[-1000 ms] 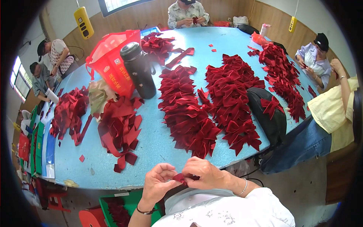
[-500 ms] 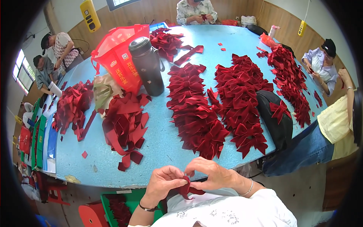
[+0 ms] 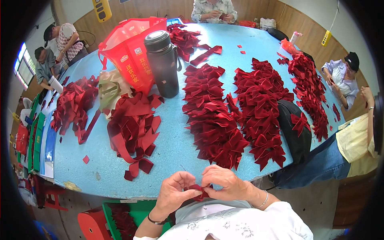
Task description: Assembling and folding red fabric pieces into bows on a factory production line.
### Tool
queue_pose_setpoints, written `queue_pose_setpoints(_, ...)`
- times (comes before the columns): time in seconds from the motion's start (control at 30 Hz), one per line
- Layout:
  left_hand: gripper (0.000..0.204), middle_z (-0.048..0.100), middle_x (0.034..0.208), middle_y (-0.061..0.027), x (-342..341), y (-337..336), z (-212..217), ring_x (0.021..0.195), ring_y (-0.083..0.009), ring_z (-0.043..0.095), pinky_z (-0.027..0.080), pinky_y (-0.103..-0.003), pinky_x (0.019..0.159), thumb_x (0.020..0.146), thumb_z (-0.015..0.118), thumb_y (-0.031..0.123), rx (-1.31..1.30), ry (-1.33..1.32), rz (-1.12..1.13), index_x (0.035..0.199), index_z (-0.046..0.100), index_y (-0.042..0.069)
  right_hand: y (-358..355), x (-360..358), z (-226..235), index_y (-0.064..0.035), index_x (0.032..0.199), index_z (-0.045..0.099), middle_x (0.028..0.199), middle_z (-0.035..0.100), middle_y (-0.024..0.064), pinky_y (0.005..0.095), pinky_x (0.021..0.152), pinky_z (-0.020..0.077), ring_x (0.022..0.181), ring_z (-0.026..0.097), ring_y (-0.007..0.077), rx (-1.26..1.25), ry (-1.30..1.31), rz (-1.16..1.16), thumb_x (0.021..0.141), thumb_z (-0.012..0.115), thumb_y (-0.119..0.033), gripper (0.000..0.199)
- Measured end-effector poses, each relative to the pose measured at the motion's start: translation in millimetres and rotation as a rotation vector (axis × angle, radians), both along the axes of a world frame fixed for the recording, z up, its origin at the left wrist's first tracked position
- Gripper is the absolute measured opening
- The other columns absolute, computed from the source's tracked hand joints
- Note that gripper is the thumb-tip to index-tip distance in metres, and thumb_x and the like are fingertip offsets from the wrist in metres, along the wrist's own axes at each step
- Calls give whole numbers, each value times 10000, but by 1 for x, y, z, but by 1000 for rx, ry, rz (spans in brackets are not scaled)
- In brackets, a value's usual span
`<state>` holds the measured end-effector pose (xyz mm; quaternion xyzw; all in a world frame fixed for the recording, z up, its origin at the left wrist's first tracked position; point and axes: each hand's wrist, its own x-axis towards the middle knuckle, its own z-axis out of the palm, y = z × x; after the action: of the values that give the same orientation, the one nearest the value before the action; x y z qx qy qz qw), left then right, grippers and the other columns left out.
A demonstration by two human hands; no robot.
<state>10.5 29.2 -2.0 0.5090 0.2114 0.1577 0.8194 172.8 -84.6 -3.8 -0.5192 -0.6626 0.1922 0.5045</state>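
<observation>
Below near table edge, I see left hand and right hand meet on small dark-red velvet ribbon piece. Fingertips of both pinch it, left end and right end. Long axis left-right. Both hands equally near. Round blue table just beyond.

Wood-panelled walls – blue table – bright window at left
</observation>
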Motion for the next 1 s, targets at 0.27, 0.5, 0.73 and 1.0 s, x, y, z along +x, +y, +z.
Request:
queue_pose_setpoints(0.27,299,551,856,-42,-8,7,-2,839,-107,551,503,-250,757,689,686,-137,-178,45,-124,876,508,13,8,-1,2,-5,867,591,790,599,60,376,802,481,690,575,207,-21,10,54,654,649,84,238)
queue_pose_setpoints(0.5,294,536,867,-48,-5,16,-7,822,-125,548,500,-262,746,699,680,-137,-89,-110,-44,860,491,21,21,3,13,-2,866,581,791,589,76,368,782,471,752,569,250,-32,58,113,645,657,46,238)
queue_pose_setpoints(0.73,309,525,887,-53,11,34,-4,835,-135,547,497,-264,758,679,683,-154,-181,-92,-69,868,503,10,41,16,0,13,893,590,803,606,72,405,790,486,688,581,202,55,30,108,678,653,73,233)
queue_pose_setpoints(1.0,307,596,941,-80,15,48,4,852,-121,580,481,-243,739,720,675,-108,-279,116,-132,975,526,-24,47,21,2,15,842,585,753,579,81,399,730,493,667,571,240,154,-44,-19,626,653,64,231)
